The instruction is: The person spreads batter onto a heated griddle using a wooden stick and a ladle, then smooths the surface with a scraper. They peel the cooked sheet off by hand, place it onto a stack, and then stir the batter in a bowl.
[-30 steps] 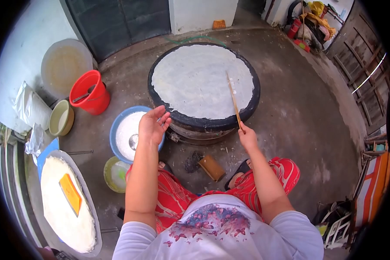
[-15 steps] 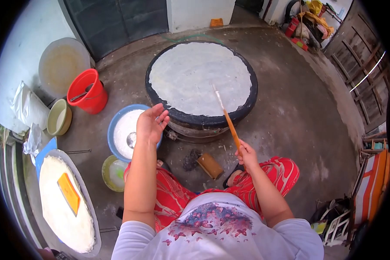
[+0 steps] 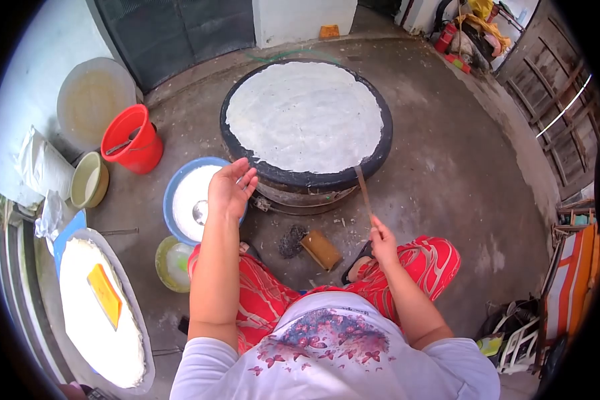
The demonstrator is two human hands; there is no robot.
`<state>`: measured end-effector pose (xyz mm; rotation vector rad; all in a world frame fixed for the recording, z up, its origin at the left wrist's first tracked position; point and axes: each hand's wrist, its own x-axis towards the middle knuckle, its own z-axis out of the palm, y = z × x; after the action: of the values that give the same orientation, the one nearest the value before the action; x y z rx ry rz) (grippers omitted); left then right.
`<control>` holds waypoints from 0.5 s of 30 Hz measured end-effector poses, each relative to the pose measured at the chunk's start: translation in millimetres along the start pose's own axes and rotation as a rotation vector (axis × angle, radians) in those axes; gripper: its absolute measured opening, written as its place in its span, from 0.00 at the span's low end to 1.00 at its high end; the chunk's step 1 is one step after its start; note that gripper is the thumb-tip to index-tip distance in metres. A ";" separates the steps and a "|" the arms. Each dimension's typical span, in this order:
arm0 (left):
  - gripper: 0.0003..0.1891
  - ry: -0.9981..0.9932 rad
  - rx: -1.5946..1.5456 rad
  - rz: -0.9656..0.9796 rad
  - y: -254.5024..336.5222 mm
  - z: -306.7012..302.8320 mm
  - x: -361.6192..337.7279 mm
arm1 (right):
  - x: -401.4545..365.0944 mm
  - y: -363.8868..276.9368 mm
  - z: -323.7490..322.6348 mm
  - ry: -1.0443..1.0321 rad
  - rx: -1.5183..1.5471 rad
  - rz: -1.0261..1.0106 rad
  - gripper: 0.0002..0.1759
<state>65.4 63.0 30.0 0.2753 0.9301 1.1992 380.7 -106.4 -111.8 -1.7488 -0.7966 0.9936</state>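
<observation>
A round black griddle [image 3: 385, 148] stands on the floor in front of me, with a thin whitish sheet of batter [image 3: 307, 117] spread over most of its top. My right hand [image 3: 383, 243] grips the lower end of a long thin wooden spatula [image 3: 365, 193]. Its far tip is at the griddle's near-right rim, edge-on to me. Raised between the griddle and a blue basin [image 3: 171, 200], my left hand [image 3: 229, 190] is open and holds nothing. White batter fills the basin, and a metal ladle [image 3: 200, 212] lies in it, partly behind my forearm.
A green bowl [image 3: 163, 267] sits below the basin. On the left are a red bucket [image 3: 140, 150], an olive bowl [image 3: 100, 187] and a pale stack [image 3: 87, 320] with a yellow scraper [image 3: 105, 297] on it. Between my feet lies a brown block [image 3: 321, 250].
The spatula has swung down and right, its tip leaving the batter sheet for the griddle's near-right rim. It has also turned edge-on. My left hand stays open in nearly the same place.
</observation>
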 end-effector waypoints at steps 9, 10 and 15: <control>0.16 0.018 0.003 -0.015 -4.3 1.4 -2.5 | -33.9 -35.3 31.4 -0.441 0.042 0.118 0.21; 0.16 0.025 -0.004 -0.007 -4.8 2.7 -3.9 | -27.6 -43.2 36.8 -0.452 0.036 0.115 0.21; 0.14 0.037 -0.008 -0.016 -6.2 5.8 -8.7 | 9.4 -85.9 66.3 -0.461 0.064 0.099 0.21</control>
<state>73.3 54.6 33.7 0.2400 0.9579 1.1961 319.3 -41.7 -49.4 -1.5335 -0.9562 1.5041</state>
